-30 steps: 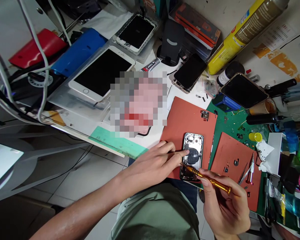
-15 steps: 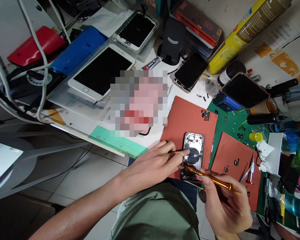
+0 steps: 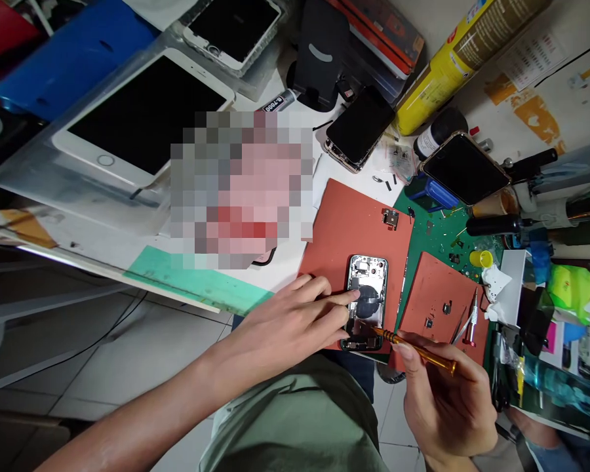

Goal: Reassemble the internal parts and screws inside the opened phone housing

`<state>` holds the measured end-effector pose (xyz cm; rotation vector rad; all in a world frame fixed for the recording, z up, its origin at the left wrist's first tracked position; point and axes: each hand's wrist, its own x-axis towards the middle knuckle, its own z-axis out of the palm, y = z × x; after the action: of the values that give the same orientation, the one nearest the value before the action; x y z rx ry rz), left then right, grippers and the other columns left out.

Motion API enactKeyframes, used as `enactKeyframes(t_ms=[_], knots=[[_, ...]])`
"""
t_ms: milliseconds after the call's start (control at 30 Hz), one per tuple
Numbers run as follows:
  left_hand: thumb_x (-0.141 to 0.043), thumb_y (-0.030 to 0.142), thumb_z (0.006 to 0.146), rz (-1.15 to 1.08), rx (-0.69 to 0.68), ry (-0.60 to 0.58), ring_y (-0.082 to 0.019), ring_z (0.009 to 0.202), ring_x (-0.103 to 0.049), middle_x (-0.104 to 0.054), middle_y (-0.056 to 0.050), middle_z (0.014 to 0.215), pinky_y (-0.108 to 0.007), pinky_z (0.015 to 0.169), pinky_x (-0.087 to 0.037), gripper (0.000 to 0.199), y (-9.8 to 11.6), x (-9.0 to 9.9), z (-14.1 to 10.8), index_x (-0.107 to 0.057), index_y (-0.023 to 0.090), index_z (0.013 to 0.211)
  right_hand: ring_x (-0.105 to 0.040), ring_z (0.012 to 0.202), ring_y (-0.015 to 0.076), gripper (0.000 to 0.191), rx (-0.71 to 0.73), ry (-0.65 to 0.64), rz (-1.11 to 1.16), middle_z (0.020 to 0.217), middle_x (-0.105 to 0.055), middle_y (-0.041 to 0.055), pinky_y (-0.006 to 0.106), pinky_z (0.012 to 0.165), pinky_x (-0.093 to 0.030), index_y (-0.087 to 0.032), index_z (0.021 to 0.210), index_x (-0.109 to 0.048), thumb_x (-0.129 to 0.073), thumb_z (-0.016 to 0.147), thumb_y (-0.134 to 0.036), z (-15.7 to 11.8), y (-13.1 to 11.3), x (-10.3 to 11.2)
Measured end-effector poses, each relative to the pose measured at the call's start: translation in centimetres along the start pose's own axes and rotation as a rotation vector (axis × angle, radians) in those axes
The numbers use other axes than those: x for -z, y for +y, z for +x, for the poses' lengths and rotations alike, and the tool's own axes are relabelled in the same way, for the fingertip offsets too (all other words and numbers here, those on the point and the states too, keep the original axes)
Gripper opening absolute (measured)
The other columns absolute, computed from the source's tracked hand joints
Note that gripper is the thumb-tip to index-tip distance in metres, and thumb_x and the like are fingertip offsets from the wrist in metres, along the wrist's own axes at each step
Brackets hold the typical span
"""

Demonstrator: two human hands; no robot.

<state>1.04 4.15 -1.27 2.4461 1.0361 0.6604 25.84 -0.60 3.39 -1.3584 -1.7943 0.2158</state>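
Fingers [image 3: 413,351] of right hand [image 3: 445,400] pinching gold screwdriver [image 3: 415,349] | left hand [image 3: 295,321] fingertips pressing opened phone housing [image 3: 365,303] | housing on red mat [image 3: 344,229], near table's front edge | loose parts rightward

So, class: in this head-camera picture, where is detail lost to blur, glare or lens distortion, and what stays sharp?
Head view: a pixelated block hides the desk's middle; straight edges bow towards the frame's borders, as on the tablet; soft glare lies on the dark phone screen; lighting is even with faint shadows; the opened phone, the left hand and the right hand gripping the orange screwdriver stay fairly sharp.
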Motion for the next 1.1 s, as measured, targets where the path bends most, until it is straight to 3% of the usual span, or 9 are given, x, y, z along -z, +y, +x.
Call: enactKeyframes(t_ms=[133, 267, 633, 1100], knots=[[-0.059, 0.023, 0.108, 0.028, -0.013, -0.013, -0.022, 0.1, -0.054, -0.066, -0.005, 0.152, -0.042, 0.085, -0.043, 0.019, 0.01, -0.05, -0.07, -0.067, 0.016, 0.125, -0.084, 0.076, 0.0191, 0.047, 0.02, -0.042, -0.015, 0.098, -0.084, 0.0033, 0.023, 0.073, -0.072, -0.017, 0.125, -0.07, -0.083, 0.084, 0.0, -0.02, -0.15, -0.34], [-0.06, 0.012, 0.104, 0.058, -0.03, -0.041, -0.024, 0.104, -0.053, -0.062, -0.003, 0.157, -0.043, 0.089, -0.043, 0.039, -0.02, -0.17, -0.25, -0.062, 0.016, 0.143, -0.084, 0.077, 0.0183, 0.049, 0.039, -0.08, -0.05, 0.097, -0.085, 0.0027, 0.022, 0.074, -0.071, -0.018, 0.129, -0.068, -0.083, 0.085, -0.002, 0.11, -0.11, -0.37], [-0.075, 0.026, 0.098, 0.076, -0.008, -0.056, -0.025, 0.105, -0.055, -0.066, -0.004, 0.152, -0.044, 0.092, -0.045, 0.044, 0.16, -0.06, -0.15, -0.067, 0.019, 0.141, -0.085, 0.079, 0.0207, 0.047, 0.045, -0.138, -0.09, 0.099, -0.085, 0.0035, 0.024, 0.075, -0.072, -0.018, 0.126, -0.069, -0.086, 0.084, -0.004, 0.24, -0.32, 0.02], [-0.064, 0.02, 0.103, 0.084, -0.034, -0.033, -0.026, 0.105, -0.049, -0.063, 0.0, 0.157, -0.042, 0.09, -0.042, 0.04, -0.04, -0.41, -0.27, -0.067, 0.015, 0.142, -0.084, 0.079, 0.0189, 0.048, 0.054, -0.154, -0.124, 0.099, -0.085, 0.002, 0.021, 0.074, -0.07, -0.017, 0.122, -0.069, -0.086, 0.081, 0.0, 0.25, -0.38, 0.13]])
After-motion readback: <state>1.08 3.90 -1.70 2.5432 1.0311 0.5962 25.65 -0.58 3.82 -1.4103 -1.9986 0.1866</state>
